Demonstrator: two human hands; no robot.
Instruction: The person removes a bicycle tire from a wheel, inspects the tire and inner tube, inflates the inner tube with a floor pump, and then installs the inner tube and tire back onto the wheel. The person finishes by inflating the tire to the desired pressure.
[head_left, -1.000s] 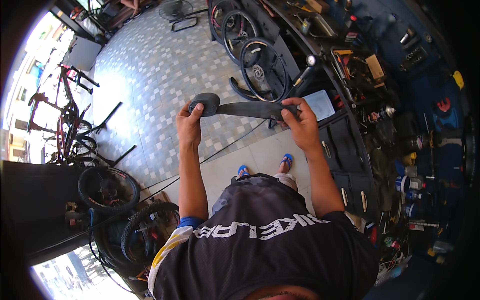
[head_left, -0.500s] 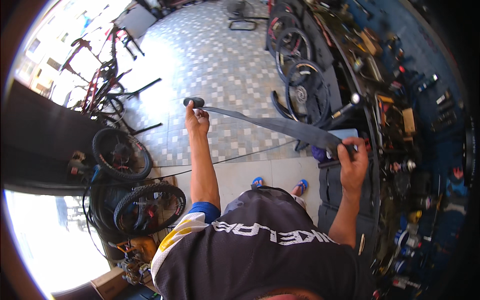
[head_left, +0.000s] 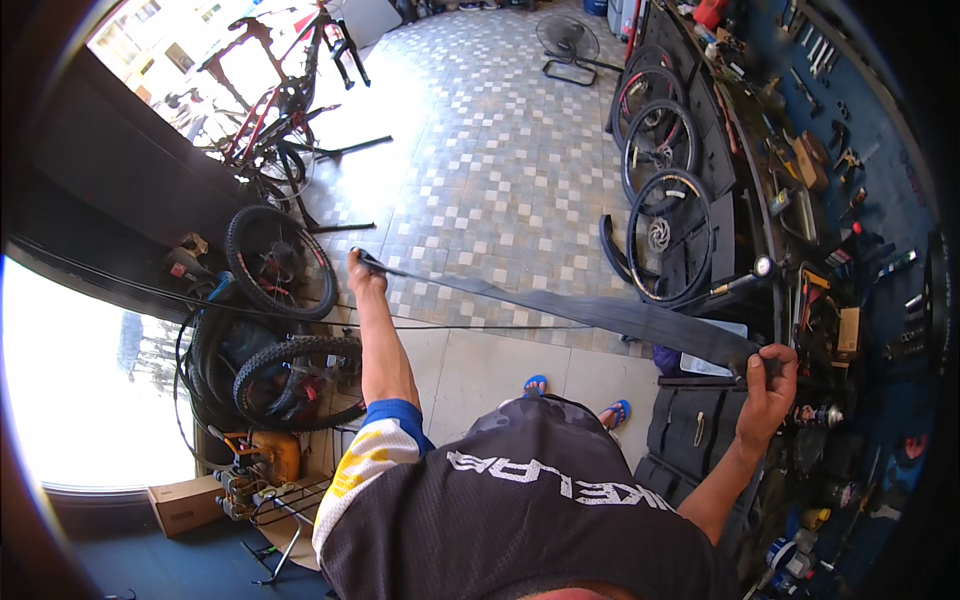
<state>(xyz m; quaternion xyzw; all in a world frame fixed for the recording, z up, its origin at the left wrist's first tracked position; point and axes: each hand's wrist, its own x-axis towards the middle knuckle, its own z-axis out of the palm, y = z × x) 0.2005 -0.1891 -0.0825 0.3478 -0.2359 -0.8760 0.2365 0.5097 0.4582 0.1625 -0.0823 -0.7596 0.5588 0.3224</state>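
The tiled floor (head_left: 480,180) here has wheels (head_left: 658,235) propped along its right and a red bike (head_left: 264,108) on the left. Near me, the person's left hand (head_left: 367,277) grips one end of a dark strip (head_left: 560,303), fingers closed, while the right hand (head_left: 770,390) pinches the other, the strip stretched in midair between them

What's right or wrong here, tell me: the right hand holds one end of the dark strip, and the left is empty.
The left hand isn't empty: the head view shows it holding the other end of the dark strip. The right hand does hold one end.
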